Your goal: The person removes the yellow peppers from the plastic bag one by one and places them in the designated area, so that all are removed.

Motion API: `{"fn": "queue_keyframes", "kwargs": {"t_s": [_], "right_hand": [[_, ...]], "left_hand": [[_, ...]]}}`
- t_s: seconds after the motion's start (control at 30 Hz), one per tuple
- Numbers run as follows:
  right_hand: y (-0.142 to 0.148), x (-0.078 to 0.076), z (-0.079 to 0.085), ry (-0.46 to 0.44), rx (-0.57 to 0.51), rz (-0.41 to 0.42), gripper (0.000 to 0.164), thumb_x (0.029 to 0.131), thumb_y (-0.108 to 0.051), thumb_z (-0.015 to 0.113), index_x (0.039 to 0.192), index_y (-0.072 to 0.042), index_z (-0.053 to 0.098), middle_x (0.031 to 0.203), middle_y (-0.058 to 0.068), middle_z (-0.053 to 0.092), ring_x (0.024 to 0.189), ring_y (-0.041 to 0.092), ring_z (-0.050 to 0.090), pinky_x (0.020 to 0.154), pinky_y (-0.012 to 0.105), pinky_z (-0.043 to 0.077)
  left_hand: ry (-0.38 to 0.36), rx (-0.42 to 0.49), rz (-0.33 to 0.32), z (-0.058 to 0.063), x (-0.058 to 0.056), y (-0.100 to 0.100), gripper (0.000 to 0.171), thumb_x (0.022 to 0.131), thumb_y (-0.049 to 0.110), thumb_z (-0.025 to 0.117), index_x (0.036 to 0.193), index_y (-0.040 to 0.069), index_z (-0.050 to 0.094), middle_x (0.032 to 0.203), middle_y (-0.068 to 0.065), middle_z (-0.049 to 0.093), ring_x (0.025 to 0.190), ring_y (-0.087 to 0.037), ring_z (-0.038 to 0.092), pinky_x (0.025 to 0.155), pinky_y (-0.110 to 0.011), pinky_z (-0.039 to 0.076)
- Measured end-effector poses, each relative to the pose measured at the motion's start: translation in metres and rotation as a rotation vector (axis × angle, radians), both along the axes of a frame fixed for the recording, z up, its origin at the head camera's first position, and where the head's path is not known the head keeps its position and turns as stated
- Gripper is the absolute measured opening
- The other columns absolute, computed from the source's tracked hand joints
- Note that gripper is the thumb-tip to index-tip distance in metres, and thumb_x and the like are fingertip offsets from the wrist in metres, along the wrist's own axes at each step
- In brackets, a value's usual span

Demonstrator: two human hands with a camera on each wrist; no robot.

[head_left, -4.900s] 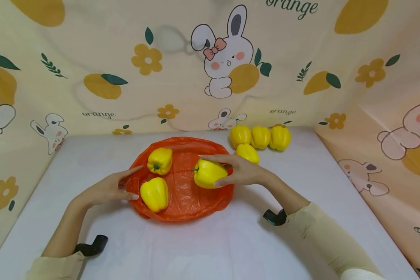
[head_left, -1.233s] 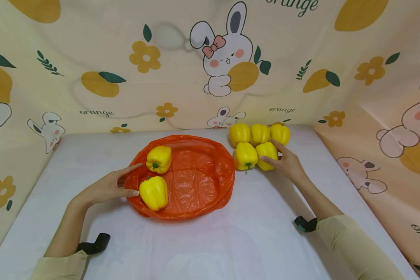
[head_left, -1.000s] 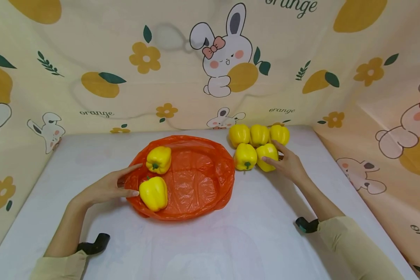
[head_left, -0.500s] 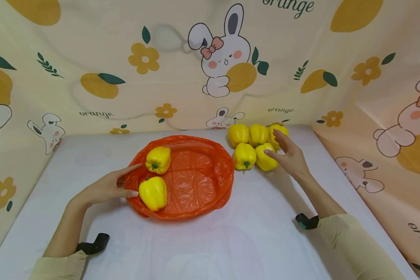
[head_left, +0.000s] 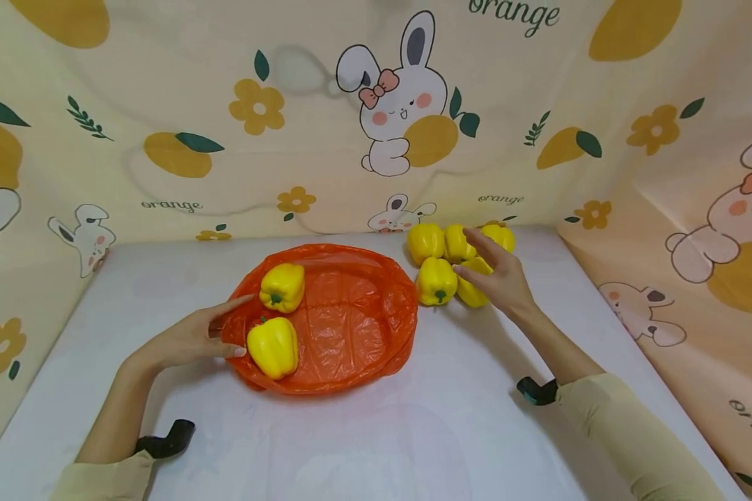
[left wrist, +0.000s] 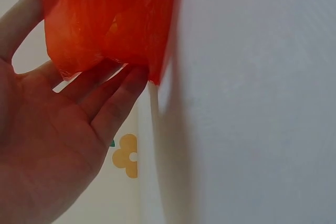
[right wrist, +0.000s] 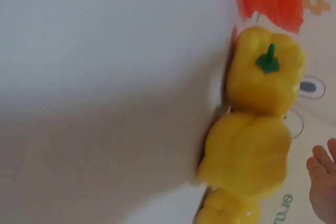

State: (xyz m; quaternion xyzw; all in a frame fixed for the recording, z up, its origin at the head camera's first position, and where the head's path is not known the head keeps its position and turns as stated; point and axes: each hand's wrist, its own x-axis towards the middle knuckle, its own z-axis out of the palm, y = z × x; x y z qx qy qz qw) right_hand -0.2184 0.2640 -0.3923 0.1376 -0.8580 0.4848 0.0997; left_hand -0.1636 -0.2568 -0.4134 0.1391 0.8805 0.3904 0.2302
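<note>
A staged tabletop booth: white table (head_left: 376, 445) walled by cartoon bunny-and-orange cloth (head_left: 326, 139)

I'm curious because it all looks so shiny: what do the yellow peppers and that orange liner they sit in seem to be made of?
The peppers look like smooth plastic or foam models: uniform yellow, matte-glossy skin, identical shapes, though real ones can't be ruled out. The orange liner looks like thin plastic film: it is crinkled, faintly see-through and glossy. What lies under it is hidden.
</note>
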Motion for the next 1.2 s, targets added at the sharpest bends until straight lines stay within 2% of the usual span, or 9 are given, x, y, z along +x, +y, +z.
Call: {"fn": "queue_keyframes", "kwargs": {"t_s": [0.2, 0.33, 0.53, 0.73, 0.9, 1.2], "right_hand": [[-0.018, -0.003, 0.003, 0.024, 0.009, 0.067, 0.063, 0.088, -0.014, 0.077, 0.145, -0.008, 0.05, 0.148, 0.008, 0.05, 0.137, 0.026, 0.045, 0.113, 0.048, 0.035], [-0.033, -0.008, 0.004, 0.029, 0.024, 0.113, 0.064, 0.088, -0.021, 0.078, 0.145, -0.01, 0.051, 0.147, 0.011, 0.051, 0.136, 0.026, 0.047, 0.111, 0.054, 0.038], [-0.055, -0.01, 0.005, -0.025, -0.01, 0.191, 0.064, 0.088, -0.021, 0.078, 0.145, -0.011, 0.051, 0.148, 0.006, 0.051, 0.137, 0.024, 0.045, 0.113, 0.052, 0.036], [-0.077, -0.01, 0.005, -0.076, 0.015, 0.242, 0.064, 0.087, -0.027, 0.079, 0.145, -0.02, 0.052, 0.146, 0.003, 0.052, 0.136, 0.021, 0.047, 0.111, 0.051, 0.038], [-0.093, -0.012, 0.006, -0.08, 0.039, 0.303, 0.062, 0.086, -0.029, 0.079, 0.143, -0.025, 0.054, 0.142, 0.001, 0.056, 0.133, 0.02, 0.05, 0.11, 0.048, 0.04], [-0.122, -0.016, -0.001, -0.118, 0.083, 0.409, 0.067, 0.088, -0.03, 0.077, 0.146, -0.01, 0.049, 0.144, 0.01, 0.054, 0.133, 0.031, 0.05, 0.11, 0.051, 0.04]], "left_hand": [[0.015, -0.003, 0.0, 0.0, 0.0, 0.001, 0.092, 0.084, 0.038, 0.078, 0.158, 0.017, 0.027, 0.154, -0.028, 0.032, 0.137, -0.047, 0.032, 0.105, -0.069, 0.034], [0.016, -0.009, 0.007, 0.001, 0.0, 0.0, 0.093, 0.083, 0.039, 0.078, 0.158, 0.017, 0.027, 0.154, -0.028, 0.032, 0.137, -0.047, 0.031, 0.104, -0.069, 0.035], [0.004, -0.019, 0.008, -0.002, -0.002, 0.0, 0.097, 0.083, 0.042, 0.078, 0.159, 0.018, 0.024, 0.154, -0.027, 0.033, 0.137, -0.046, 0.032, 0.104, -0.067, 0.037], [0.008, -0.02, 0.013, -0.002, -0.002, 0.001, 0.097, 0.082, 0.043, 0.078, 0.159, 0.021, 0.023, 0.154, -0.026, 0.033, 0.138, -0.046, 0.031, 0.104, -0.068, 0.036], [0.025, -0.028, 0.01, 0.0, -0.001, 0.003, 0.097, 0.083, 0.043, 0.078, 0.159, 0.02, 0.024, 0.154, -0.026, 0.033, 0.137, -0.045, 0.032, 0.105, -0.069, 0.034], [0.014, 0.004, 0.012, -0.002, -0.003, 0.001, 0.098, 0.082, 0.042, 0.078, 0.159, 0.02, 0.023, 0.155, -0.025, 0.032, 0.137, -0.044, 0.033, 0.104, -0.065, 0.039]]}}
